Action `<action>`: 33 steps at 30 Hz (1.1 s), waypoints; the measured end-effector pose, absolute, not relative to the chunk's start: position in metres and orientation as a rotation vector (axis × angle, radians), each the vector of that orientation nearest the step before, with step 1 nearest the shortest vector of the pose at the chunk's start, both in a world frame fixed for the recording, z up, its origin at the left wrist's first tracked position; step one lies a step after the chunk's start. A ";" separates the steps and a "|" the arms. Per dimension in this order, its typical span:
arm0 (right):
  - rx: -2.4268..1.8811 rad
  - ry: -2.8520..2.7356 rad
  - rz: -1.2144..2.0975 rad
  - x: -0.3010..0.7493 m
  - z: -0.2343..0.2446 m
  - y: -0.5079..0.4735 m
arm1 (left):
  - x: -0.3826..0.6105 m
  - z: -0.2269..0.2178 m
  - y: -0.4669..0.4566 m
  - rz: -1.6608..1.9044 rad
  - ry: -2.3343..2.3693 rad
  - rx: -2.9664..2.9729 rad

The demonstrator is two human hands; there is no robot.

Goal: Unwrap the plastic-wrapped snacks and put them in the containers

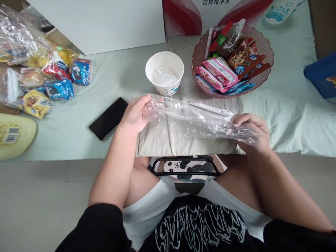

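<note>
A clear, crinkled plastic bag (194,120) is stretched sideways between my two hands, above the near part of the cloth. Its left end is pinched in my left hand (136,112), and my right hand (253,131) grips the other end with fingers curled round it. Just behind the plastic lies a white utility knife (211,108), partly seen through it. A white paper cup (168,89) stands beyond my left hand, with crumpled clear plastic inside. To the left of that hand a black phone (109,119) lies face up.
A pink ribbed bowl (269,66) full of wrapped snacks stands at the back right. Several snack packs (59,89) lie at the left beside a yellow container (17,136). White boxes (105,26) line the back. A blue container (321,75) is at far right.
</note>
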State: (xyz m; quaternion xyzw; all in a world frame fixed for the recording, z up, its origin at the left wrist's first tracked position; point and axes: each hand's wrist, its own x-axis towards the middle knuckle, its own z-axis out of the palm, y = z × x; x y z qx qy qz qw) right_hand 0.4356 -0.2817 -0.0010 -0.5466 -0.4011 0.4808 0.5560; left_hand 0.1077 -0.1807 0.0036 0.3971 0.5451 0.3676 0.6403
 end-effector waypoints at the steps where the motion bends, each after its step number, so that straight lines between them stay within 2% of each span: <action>1: -1.302 -0.947 1.141 0.436 -0.003 -0.282 | 0.107 0.005 -0.181 0.800 1.219 0.900; 6: -1.357 -0.910 1.271 0.437 -0.009 -0.281 | 0.105 0.010 -0.184 0.623 1.177 0.872; 12: -1.534 -0.907 1.072 0.437 -0.014 -0.282 | 0.109 0.006 -0.184 0.685 1.371 0.909; 19: -1.411 -1.194 1.255 0.441 -0.007 -0.285 | 0.109 0.001 -0.181 0.779 1.425 0.890; 25: -1.278 -1.626 1.160 0.448 -0.001 -0.281 | 0.106 0.001 -0.177 0.813 1.366 0.888; 27: -1.219 -1.722 1.283 0.455 0.004 -0.281 | 0.103 0.002 -0.175 0.746 1.325 0.923; 31: -0.892 -1.766 1.938 0.472 0.013 -0.287 | 0.104 0.006 -0.174 0.631 1.279 0.841; 33: -0.854 -1.653 2.098 0.477 0.012 -0.289 | 0.109 0.009 -0.175 0.573 1.274 0.775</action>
